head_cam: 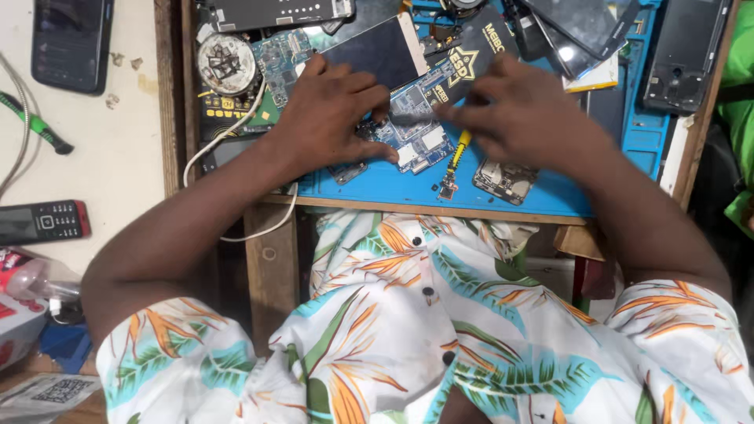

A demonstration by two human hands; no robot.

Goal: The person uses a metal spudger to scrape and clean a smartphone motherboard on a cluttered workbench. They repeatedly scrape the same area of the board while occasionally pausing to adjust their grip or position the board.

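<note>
On blue mat | both hands' fingers pressing circuit board | phones around

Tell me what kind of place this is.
Most likely a phone repair bench. Both hands, left hand and right hand, rest on a bare blue phone circuit board lying on a blue work mat, with dismantled dark phone screens scattered around.

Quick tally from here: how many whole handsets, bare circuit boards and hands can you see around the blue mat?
Whole handsets: 2, a dark phone and a keypad phone.
Bare circuit boards: 3, at and.
Hands: 2, left hand and right hand.
Total: 7
</note>
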